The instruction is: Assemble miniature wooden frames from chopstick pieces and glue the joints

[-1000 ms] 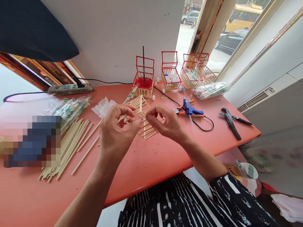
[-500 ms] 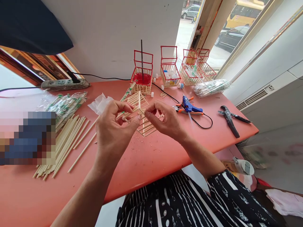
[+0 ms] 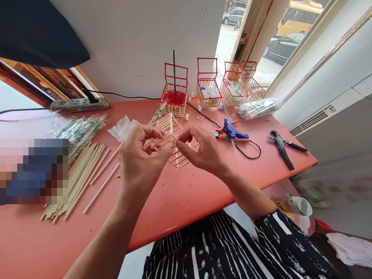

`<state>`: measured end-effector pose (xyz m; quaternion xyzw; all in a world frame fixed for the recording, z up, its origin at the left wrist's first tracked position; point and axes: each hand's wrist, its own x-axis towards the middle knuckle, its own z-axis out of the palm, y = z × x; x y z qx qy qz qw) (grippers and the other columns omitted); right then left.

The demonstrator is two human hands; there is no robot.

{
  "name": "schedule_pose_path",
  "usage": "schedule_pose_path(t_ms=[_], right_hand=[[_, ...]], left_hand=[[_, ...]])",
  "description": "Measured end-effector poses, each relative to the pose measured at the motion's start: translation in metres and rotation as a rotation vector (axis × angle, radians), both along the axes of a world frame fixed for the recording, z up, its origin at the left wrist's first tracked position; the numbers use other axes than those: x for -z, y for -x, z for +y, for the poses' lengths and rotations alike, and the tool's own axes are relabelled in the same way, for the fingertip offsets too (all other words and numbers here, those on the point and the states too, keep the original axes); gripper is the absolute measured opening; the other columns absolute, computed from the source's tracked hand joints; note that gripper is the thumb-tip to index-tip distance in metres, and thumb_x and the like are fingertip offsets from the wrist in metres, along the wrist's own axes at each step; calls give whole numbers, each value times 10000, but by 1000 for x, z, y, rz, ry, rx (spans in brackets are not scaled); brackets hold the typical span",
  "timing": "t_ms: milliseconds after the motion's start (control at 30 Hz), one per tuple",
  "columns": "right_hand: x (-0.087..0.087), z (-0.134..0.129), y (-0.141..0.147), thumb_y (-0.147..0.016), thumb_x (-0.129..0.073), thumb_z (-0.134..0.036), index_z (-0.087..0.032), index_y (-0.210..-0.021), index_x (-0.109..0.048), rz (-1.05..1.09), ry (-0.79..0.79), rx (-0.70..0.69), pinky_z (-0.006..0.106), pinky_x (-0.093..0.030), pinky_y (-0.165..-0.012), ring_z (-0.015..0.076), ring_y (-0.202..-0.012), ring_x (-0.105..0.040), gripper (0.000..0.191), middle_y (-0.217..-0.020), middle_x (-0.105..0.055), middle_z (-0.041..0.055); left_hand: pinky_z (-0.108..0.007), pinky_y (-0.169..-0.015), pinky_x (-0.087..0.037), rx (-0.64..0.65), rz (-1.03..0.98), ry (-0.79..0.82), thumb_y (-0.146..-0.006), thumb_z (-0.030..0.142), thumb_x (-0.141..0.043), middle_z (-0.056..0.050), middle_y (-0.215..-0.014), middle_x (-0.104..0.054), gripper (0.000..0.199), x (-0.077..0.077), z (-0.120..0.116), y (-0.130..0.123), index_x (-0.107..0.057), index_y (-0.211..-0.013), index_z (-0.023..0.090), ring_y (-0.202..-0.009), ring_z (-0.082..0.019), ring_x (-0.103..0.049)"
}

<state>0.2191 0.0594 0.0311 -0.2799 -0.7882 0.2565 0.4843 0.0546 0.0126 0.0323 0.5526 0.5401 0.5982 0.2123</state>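
Note:
A small frame of pale wooden sticks (image 3: pixel 164 123) is held above the table, between both hands. My left hand (image 3: pixel 142 155) grips it from the left, thumb and fingers pinched near its corner. At the same corner, the thumb and index finger of my right hand (image 3: pixel 200 147) are closed against the frame; the fingers hide part of the joint. Below them lies a slatted stick panel (image 3: pixel 181 158) on the table, partly covered by the hands.
On the red table (image 3: pixel 174 205), loose sticks (image 3: pixel 78 178) lie at left. Red-trimmed stick baskets (image 3: pixel 176 97) stand at the back. A blue glue gun (image 3: pixel 232 130) with cord, orange-handled pliers and black pliers (image 3: pixel 280 149) lie right. Plastic-wrapped bundles (image 3: pixel 260 108) flank the area.
My right hand's fingers have shifted slightly left and closer to the frame's corner. My left hand and the frame look almost unchanged.

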Motion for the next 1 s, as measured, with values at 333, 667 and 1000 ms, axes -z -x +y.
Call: schedule_pose_path(t_ms=[333,667,1000], right_hand=[[2,-4,2,-1019,-632,-293,-223,-825,-539,-117,-117,155,337,-475,-822,178,-828,-598,226,-820,-644,19],[-4,-10,-1,-980,-645,-275,-217,-929,-588,-164,-63,127,357,-466,-861,205,-899,-603,96,-919,-664,43],[1,-16,4,-973,-642,-282,-233,-925,-540,-208,-66,219,378,-441,-902,234,-968,-614,123,-953,-684,58]], left_hand=[[-318,-712,-588,-11,6,4,-778,165,-791,2,-981,-678,242,-1,-1,-5,-598,-891,260,-932,-179,-680],[-287,-645,-567,-39,-7,9,-731,174,-810,-7,-968,-683,266,-3,0,-4,-609,-892,241,-917,-178,-682],[-274,-654,-550,-60,34,16,-755,180,-800,-7,-965,-689,248,-5,0,-6,-603,-897,233,-944,-180,-675]])
